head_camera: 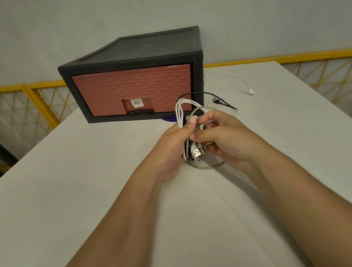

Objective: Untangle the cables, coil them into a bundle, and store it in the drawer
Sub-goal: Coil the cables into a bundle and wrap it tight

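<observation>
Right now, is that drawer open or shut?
Shut. The brick-patterned drawer front sits back inside its black frame, with no gap showing.

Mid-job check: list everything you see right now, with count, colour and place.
drawer: one, reddish-brown, shut, inside cabinet
cabinet: one, black, far end of table
cable bundle: one, white, black and grey, held before the drawer
loose cable: one, thin white, on table right of cabinet
table: one, white
fence: one, yellow, behind table
left hand: one, grips cable bundle
right hand: one, pinches cable bundle
</observation>
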A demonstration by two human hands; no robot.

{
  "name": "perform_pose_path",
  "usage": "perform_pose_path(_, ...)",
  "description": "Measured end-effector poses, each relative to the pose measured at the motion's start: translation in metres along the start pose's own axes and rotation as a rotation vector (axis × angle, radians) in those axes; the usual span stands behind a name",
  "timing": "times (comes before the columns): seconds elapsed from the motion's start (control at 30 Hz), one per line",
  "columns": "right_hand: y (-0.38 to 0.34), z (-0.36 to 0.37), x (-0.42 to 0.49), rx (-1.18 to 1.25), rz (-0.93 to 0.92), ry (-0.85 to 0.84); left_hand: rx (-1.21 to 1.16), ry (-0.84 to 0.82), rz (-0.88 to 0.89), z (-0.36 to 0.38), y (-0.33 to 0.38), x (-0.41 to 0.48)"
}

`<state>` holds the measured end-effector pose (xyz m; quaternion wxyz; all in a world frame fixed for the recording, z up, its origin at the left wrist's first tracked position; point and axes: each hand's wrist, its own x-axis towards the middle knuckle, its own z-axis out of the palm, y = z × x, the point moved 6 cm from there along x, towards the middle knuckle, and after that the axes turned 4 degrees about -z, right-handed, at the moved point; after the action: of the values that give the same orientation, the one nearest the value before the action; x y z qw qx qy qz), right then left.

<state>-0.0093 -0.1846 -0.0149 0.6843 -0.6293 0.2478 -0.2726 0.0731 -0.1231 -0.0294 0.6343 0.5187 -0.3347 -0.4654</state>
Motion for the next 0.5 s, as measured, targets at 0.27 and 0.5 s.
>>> perform_pose_path(0.27, -0.013, -0.002, -0.001, -0.163, -0.161, -0.059, -0.076, 0.055, -0.038, -0.005, 0.0, 0.001)
perform_pose_path(0.5, -0.038, -0.028, 0.0, -0.595, -0.551, 0.295, -0.195, 0.016, -0.086, -0.01, 0.007, -0.003)
